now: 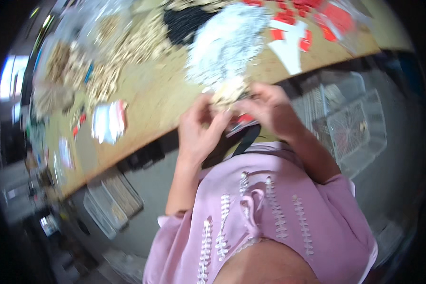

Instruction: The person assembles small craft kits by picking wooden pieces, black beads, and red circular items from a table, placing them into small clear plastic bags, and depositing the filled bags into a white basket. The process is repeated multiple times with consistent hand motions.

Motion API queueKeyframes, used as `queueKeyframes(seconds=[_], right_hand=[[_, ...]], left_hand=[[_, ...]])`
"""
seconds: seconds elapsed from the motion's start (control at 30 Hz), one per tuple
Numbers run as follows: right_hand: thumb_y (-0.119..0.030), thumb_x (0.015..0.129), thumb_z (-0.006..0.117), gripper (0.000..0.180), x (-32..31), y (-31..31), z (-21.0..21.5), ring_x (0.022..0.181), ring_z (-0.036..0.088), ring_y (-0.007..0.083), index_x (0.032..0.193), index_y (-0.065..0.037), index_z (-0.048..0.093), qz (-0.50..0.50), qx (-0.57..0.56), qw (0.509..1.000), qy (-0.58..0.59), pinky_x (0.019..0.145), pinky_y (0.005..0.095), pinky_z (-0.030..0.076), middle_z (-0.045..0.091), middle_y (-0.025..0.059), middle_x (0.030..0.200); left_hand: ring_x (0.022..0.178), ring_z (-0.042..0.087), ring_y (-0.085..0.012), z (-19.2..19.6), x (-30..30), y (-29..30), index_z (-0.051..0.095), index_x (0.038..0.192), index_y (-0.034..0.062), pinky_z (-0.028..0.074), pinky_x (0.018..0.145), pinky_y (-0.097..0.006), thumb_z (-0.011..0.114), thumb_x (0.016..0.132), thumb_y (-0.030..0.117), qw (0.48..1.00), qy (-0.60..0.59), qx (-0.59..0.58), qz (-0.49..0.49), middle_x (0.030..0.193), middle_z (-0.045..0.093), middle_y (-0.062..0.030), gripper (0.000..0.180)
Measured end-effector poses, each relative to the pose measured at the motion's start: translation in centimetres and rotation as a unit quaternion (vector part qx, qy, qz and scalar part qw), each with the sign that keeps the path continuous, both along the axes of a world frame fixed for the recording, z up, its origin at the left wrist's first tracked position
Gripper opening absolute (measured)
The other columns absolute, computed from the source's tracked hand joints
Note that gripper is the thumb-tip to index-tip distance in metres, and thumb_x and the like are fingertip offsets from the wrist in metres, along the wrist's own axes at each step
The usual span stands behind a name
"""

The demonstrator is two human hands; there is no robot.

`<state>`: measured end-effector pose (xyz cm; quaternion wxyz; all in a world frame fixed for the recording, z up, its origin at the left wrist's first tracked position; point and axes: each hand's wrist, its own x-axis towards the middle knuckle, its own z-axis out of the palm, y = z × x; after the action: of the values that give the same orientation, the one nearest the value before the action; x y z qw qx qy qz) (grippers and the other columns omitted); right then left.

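Observation:
Near the table's front edge, my left hand (199, 130) and my right hand (273, 110) are closed around a bunch of small flat beige pieces (232, 93). The thumb of the left hand presses against the bunch from the near side. The right hand's fingers curl over its other side. Below the bunch, between the hands, shows a bit of clear plastic with red (244, 119), perhaps a small bag; blur hides its shape. A large heap of whitish pieces (227, 40) lies just beyond the hands.
Left of the white heap lie black pieces (184, 22) and spread beige pieces (144, 41). Red pieces (285, 18) and a white card (289, 49) are at the far right. A stack of clear plastic bags (108, 122) sits left. Plastic baskets (360, 125) (111, 206) stand below table level.

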<state>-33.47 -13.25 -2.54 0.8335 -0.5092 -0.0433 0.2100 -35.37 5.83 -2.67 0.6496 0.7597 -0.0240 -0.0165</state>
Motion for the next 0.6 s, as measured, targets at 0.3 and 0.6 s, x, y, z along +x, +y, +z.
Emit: queueKeyframes(seconds=[0.3, 0.6], right_hand=[[-0.015, 0.094, 0.075, 0.031, -1.7, -1.9, -3.9, 0.084, 0.068, 0.0107, 0.117, 0.004, 0.066, -0.033, -0.040, 0.990, -0.132, 0.070, 0.0302, 0.057, 0.072, 0.0055, 0.090], [-0.026, 0.098, 0.067, 0.035, -7.7, -20.0, -5.5, 0.069, 0.071, 0.0332, 0.125, -0.004, 0.063, -0.356, -0.719, 0.596, -0.036, 0.066, 0.0432, 0.057, 0.069, 0.0157, 0.079]], left_hand=[[0.064, 0.050, -0.0064, -1.0, -0.4, -0.6, 0.064, 0.108, -0.0005, 0.038, 0.056, -0.021, 0.059, 0.105, 0.014, 0.997, -0.041, -0.004, -0.059, 0.080, 0.060, -0.0009, 0.015], [0.069, 0.058, -0.0104, -0.9, 1.0, -1.8, 0.066, 0.115, -0.0026, 0.043, 0.059, -0.022, 0.067, 0.102, 0.014, 0.992, -0.069, 0.013, -0.105, 0.083, 0.064, -0.0056, 0.021]])
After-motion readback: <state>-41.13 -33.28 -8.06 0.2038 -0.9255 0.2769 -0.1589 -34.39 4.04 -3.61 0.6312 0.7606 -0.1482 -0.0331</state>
